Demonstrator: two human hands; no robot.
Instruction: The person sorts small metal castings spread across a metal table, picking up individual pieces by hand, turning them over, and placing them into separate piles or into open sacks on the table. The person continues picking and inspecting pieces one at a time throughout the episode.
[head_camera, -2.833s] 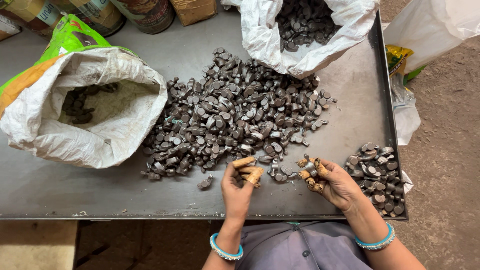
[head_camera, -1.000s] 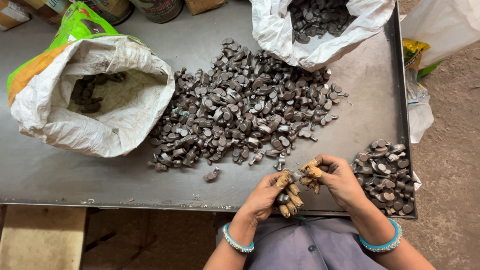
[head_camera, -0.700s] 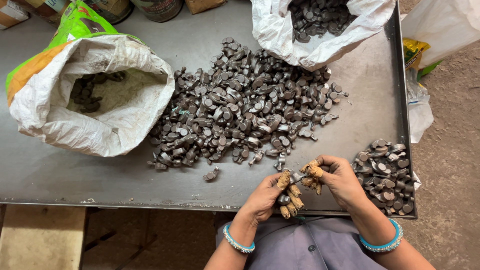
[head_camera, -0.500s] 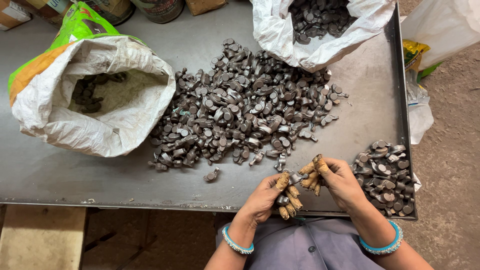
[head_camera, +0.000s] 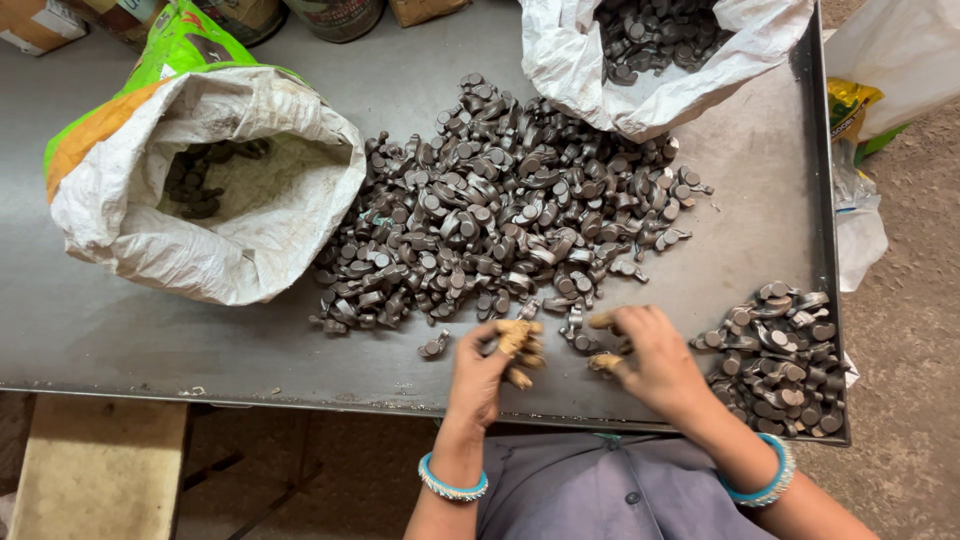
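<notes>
A grey metal table (head_camera: 130, 330) carries a big heap of dark metal parts (head_camera: 500, 215) at centre, a white sack (head_camera: 215, 215) at 9 o'clock, another sack (head_camera: 650, 70) at 1 o'clock and a smaller pile (head_camera: 785, 355) at 4 o'clock. At 6 o'clock the left hand (head_camera: 490, 365) and right hand (head_camera: 645, 355) rest slightly apart at the heap's near edge, fingers curled; whether either grips a part I cannot tell

dark grey metal parts (head_camera: 500, 210); turquoise bangles (head_camera: 452, 483)
</notes>
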